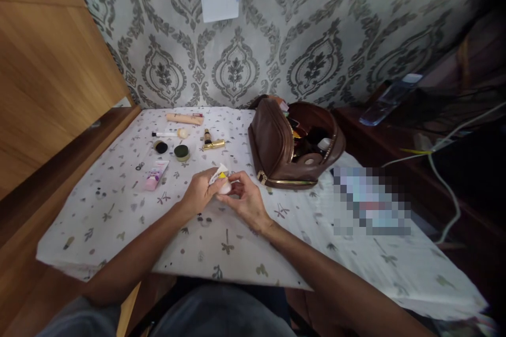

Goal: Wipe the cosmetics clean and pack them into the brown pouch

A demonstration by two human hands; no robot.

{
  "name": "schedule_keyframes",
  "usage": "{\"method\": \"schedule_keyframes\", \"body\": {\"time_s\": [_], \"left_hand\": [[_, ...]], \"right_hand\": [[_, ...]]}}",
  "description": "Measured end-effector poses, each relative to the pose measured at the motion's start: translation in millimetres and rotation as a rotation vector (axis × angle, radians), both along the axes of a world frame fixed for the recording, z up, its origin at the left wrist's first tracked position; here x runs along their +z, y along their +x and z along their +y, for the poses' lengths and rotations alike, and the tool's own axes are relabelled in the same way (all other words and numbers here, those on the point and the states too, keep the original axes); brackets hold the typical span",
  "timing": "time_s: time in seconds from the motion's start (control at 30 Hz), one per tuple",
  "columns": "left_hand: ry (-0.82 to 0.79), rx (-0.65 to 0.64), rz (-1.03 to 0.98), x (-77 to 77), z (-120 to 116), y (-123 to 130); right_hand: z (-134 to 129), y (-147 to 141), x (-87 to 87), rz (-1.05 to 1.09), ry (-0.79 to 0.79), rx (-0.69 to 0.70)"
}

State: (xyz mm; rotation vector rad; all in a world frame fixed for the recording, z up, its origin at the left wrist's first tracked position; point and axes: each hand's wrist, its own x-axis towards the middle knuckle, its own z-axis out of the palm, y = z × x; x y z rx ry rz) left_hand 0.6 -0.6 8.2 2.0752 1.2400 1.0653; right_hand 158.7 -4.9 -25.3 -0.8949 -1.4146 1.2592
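Observation:
A small white tube with a yellow patch (222, 175) is held over the table's near middle. My left hand (201, 190) is closed around it, thumb lying across its front. The fingertips of my right hand (247, 200) pinch its white lower end from the right. Part of the tube is hidden behind my fingers. To the left lies a pink-and-white tube (156, 175). Beyond my hands are a dark green-lidded jar (182, 153), a small round black-topped pot (160, 147) and a gold lipstick-like tube (214, 145).
An unzipped brown leather bag (272, 139) filled with small items stands on the right. A makeup brush (169, 134) and a peach tube (184, 119) lie at the back left. Near the right edge is a blurred-out object (371, 200). A clear bottle (391, 100) lies farther right, near cables.

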Motion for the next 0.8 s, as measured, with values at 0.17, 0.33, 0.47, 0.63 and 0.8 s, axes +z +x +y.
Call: {"method": "schedule_keyframes", "body": {"time_s": [0.17, 0.33, 0.47, 0.63, 0.8], "left_hand": [[0.126, 0.128, 0.181, 0.3, 0, 1], [0.218, 0.193, 0.280, -0.7, 0, -7], [0.156, 0.349, 0.100, 2.6, 3, -11], [-0.107, 0.398, -0.314, 10.8, 2, 0], [-0.211, 0.235, -0.260, 9.6, -10, 20]], "right_hand": [[-4, -5, 0.2, 0.073, -0.071, 0.047], [-7, -8, 0.2, 0.111, -0.186, 0.155], [-8, -8, 3.2, 0.171, -0.266, 0.218], [-9, -7, 12.8, 0.287, -0.269, 0.218], [-12, 6, 21.9, 0.150, -0.182, 0.080]]}}
